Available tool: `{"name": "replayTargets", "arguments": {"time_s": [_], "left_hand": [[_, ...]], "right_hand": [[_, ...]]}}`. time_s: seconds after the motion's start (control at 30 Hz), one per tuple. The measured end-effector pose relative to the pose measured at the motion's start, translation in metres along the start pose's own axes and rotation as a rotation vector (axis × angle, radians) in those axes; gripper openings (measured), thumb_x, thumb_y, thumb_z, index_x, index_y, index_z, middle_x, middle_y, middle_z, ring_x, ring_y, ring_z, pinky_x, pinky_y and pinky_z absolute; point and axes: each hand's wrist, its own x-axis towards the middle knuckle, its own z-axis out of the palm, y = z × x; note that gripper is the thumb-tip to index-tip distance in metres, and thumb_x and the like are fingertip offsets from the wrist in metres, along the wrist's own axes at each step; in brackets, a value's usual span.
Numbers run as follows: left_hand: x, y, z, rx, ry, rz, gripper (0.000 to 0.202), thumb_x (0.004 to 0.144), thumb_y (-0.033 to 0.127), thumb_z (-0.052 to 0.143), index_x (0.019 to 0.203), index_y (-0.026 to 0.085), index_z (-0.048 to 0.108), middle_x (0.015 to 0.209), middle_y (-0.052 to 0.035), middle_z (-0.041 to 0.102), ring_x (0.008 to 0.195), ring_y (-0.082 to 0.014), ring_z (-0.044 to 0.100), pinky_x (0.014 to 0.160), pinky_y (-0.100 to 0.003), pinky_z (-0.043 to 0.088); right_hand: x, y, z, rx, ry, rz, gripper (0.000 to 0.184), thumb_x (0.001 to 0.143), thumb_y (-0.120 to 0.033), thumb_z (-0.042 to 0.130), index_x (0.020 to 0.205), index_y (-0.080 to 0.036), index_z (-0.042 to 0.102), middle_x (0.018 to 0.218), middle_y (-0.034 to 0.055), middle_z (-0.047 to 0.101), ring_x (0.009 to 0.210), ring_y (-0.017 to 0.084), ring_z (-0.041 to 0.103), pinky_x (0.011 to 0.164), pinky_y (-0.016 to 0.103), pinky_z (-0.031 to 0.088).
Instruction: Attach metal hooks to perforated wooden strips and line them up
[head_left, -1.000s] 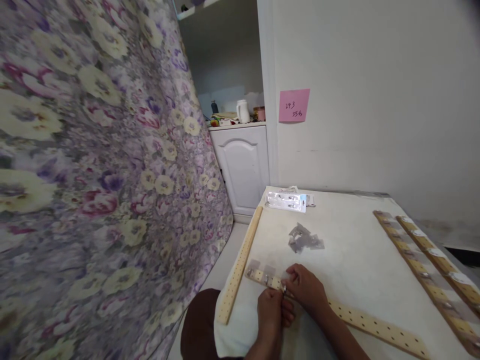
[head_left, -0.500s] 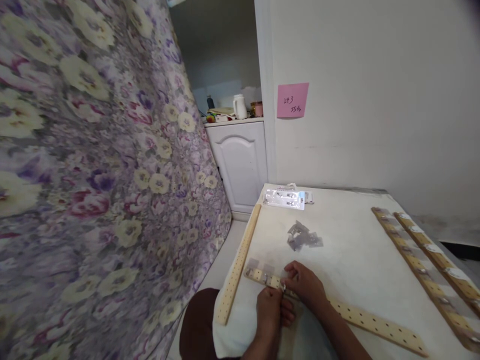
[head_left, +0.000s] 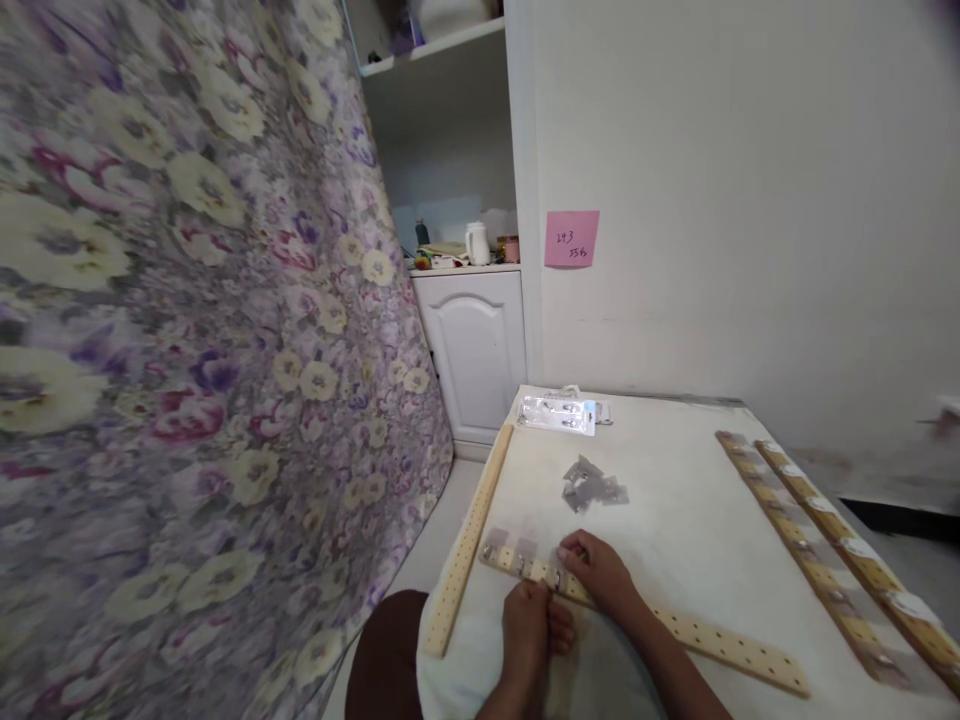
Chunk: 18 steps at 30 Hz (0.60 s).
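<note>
A pale wooden strip with rows of holes [head_left: 739, 642] lies slantwise across the near part of the cloth-covered table. Clear plastic squares with small metal hooks sit along its left end, the leftmost hook [head_left: 489, 551] near the tip. My left hand [head_left: 525, 628] is curled at the strip's near edge, fingertips closed on it. From the far side, my right hand [head_left: 600, 572] pinches another clear plastic hook [head_left: 557, 578] against the strip; its fingers partly cover the plastic. Beyond my hands lies a small pile of clear hooks [head_left: 591, 487].
Another holed strip [head_left: 469, 545] runs along the table's left edge. Two strips fitted with hooks [head_left: 802, 545] lie at the right. Clear hook packaging [head_left: 556, 414] rests at the back. A floral curtain [head_left: 225, 350] hangs on the left, beside a white cabinet [head_left: 474, 350].
The camera view has tilted upward slightly and shifted. Both hands stay at the same place on the strip; my right fingers have drawn back a little from the hook's metal part.
</note>
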Motion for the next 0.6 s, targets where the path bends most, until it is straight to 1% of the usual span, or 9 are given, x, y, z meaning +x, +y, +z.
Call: {"name": "replayTargets", "arguments": {"time_s": [0.1,0.2,0.33,0.6], "left_hand": [[0.0011,-0.0002,0.0002,0.003,0.002,-0.004,0.021,0.085,0.03,0.039,0.067,0.02,0.045,0.043,0.0025,0.058,0.03,-0.0098,0.05,0.032,-0.018,0.033],[0.0019,0.0008,0.0007,0.018,0.002,-0.015,0.022,0.085,0.03,0.04,0.065,0.02,0.044,0.043,0.0017,0.059,0.03,-0.0101,0.05,0.031,-0.019,0.033],[0.0014,0.0026,0.001,0.037,0.001,-0.034,0.023,0.085,0.03,0.041,0.065,0.02,0.045,0.042,0.0014,0.059,0.029,-0.01,0.05,0.031,-0.019,0.033],[0.0001,0.0018,0.0002,0.027,0.005,-0.05,0.022,0.086,0.031,0.041,0.068,0.02,0.045,0.043,0.0011,0.059,0.03,-0.0098,0.05,0.031,-0.018,0.03]], "right_hand": [[0.0004,0.0005,0.0005,-0.007,0.007,-0.005,0.021,0.077,-0.037,0.052,0.088,-0.022,0.063,0.082,0.0006,0.068,0.077,0.016,0.062,0.07,0.026,0.043],[0.0,0.0013,0.0024,-0.015,0.014,0.003,0.022,0.073,-0.036,0.057,0.089,-0.022,0.062,0.08,0.0001,0.067,0.074,0.016,0.061,0.068,0.026,0.042],[-0.0005,0.0018,0.0038,-0.029,0.013,0.02,0.025,0.068,-0.035,0.062,0.089,-0.023,0.062,0.082,-0.0011,0.067,0.076,0.016,0.06,0.069,0.025,0.041],[-0.0006,0.0016,0.0064,-0.011,-0.003,0.054,0.025,0.066,-0.032,0.062,0.09,-0.024,0.061,0.083,-0.0022,0.066,0.075,0.015,0.06,0.07,0.025,0.041]]}}
